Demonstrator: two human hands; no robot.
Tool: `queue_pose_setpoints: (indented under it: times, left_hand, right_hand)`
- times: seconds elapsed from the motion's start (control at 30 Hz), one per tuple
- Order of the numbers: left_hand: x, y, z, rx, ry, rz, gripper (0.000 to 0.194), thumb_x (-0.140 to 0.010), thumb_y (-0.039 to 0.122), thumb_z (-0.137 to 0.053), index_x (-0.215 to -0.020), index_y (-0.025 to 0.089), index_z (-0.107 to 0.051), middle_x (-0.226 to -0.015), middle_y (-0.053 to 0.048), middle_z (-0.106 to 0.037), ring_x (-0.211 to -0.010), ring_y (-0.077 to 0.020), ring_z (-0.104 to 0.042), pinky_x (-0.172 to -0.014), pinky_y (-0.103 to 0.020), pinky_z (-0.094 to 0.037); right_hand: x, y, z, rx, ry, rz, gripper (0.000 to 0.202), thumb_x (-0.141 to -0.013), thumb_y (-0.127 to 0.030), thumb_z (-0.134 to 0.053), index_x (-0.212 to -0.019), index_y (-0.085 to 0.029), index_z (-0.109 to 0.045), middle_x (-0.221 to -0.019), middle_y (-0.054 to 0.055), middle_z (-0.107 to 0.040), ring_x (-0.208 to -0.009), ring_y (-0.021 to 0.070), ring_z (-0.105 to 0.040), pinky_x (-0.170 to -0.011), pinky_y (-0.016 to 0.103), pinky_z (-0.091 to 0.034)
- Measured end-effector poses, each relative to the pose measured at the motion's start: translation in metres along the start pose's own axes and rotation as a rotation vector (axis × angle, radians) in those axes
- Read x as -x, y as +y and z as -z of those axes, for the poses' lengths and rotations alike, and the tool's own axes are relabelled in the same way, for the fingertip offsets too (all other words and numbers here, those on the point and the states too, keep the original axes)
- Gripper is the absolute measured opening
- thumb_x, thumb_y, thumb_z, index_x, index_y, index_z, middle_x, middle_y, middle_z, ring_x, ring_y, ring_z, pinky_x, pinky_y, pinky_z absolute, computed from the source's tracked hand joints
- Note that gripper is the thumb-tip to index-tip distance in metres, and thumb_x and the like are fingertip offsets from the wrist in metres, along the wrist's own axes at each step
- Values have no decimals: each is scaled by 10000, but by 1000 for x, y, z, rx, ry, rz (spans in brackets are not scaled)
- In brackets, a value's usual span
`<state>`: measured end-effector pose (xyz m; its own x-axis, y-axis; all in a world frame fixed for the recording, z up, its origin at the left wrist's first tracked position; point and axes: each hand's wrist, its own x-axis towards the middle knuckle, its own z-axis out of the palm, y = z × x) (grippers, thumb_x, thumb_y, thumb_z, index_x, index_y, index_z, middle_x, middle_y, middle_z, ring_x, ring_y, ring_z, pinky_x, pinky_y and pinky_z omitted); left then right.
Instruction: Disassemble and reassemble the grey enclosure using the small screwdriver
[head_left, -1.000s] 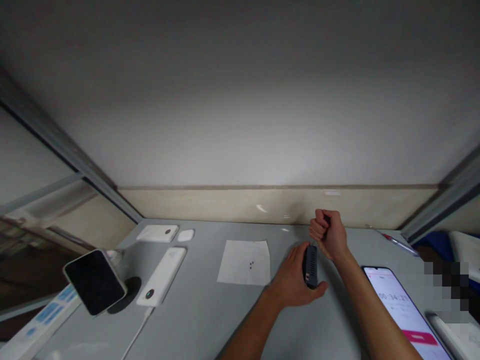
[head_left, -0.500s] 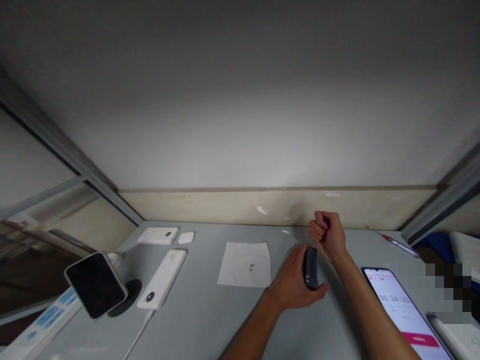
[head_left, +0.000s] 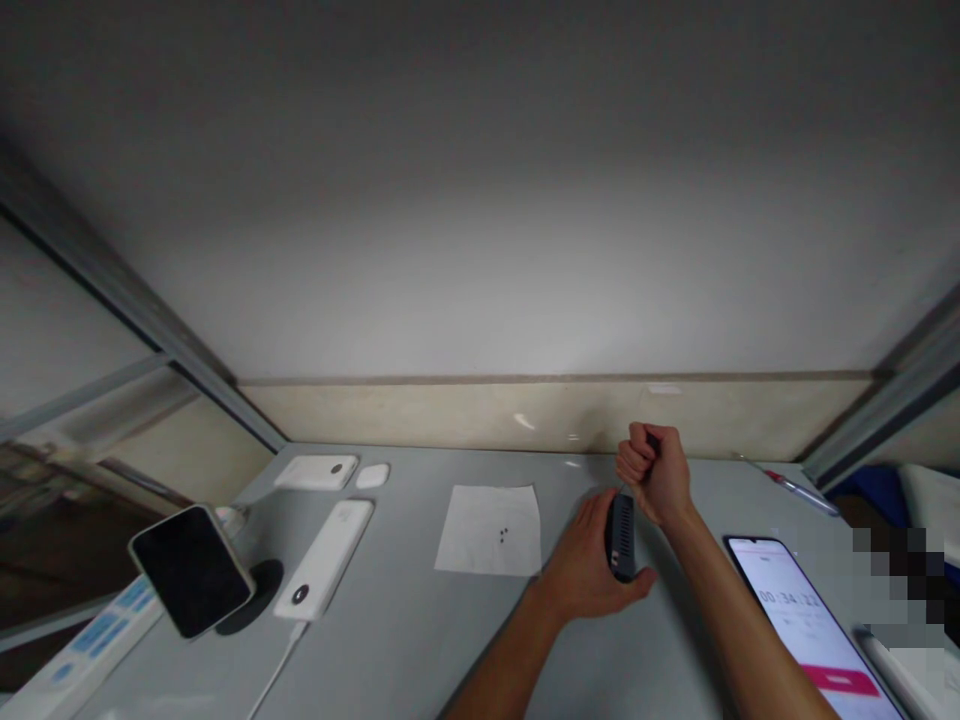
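My left hand (head_left: 589, 570) grips a small dark box with a row of slots (head_left: 622, 538) on the side facing me, standing on edge on the grey table. Just beyond and above it, my right hand (head_left: 654, 468) is closed in a fist around the dark handle of a screwdriver (head_left: 653, 441). Its thin metal shaft points down to the box's far top corner; the tip itself is hard to make out. To the left lies a white sheet of paper (head_left: 472, 530) with several tiny dark screws (head_left: 503, 535) on it.
A phone showing a timer (head_left: 795, 590) lies right of my forearm, with a red-and-silver pen-like tool (head_left: 802, 490) behind it. On the left are two white power banks (head_left: 330, 550), a small white case (head_left: 373, 475), a phone on a stand (head_left: 193, 570) and a power strip (head_left: 97, 645).
Both hands and the dark box stay almost in place. The right fist has turned very slightly around the screwdriver handle.
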<state>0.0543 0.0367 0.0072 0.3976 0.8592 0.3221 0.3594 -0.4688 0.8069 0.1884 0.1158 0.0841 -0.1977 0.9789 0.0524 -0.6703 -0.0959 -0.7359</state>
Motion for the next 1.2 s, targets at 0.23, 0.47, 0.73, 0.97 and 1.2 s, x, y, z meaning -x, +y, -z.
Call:
queue_pose_setpoints:
  times: [0.23, 0.47, 0.73, 0.97, 1.2]
  left_hand:
    - [1, -1, 0, -2, -6, 17, 981, -714, 318, -846, -1528, 207, -310, -1536, -173, -464, -1417, -362, -460, -1226, -576, -364]
    - [1, 0, 1, -12, -10, 12, 970, -716, 322, -847, -1519, 190, -319, -1526, -177, -471, -1410, -353, -463, -1228, -559, -363]
    - [-1, 1, 1, -2, -18, 16, 971, -713, 316, -846, -1522, 200, -322, -1519, -165, -481, -1394, -351, -478, -1218, -553, -375]
    - [1, 0, 0, -2, -15, 37, 986, -711, 334, -851, -1527, 182, -319, -1531, -173, -469, -1414, -352, -458, -1235, -550, -356]
    - [0, 1, 1, 3, -7, 14, 948, -711, 332, -845, -1502, 184, -345, -1485, -167, -505, -1370, -346, -492, -1210, -542, -389]
  right_hand:
    - [0, -5, 1, -6, 68, -58, 439, -800, -392, -590, -514, -241, -293, -460, -107, -137, -403, 74, -61, -324, 192, -190]
    - [-1, -2, 4, -52, 70, -24, 455, -809, -383, -593, -528, -237, -266, -468, -108, -129, -402, 72, -60, -328, 195, -168]
    - [-2, -2, 2, -92, 84, -58, 438, -790, -385, -596, -519, -243, -282, -494, -113, -96, -433, 79, -26, -321, 191, -171]
    - [0, -5, 0, -100, 146, -32, 404, -791, -366, -570, -498, -240, -322, -498, -107, -103, -451, 88, -19, -325, 197, -156]
    - [-1, -3, -3, -93, 144, -55, 403, -784, -366, -564, -486, -243, -323, -490, -107, -109, -447, 86, -22, -320, 195, -167]
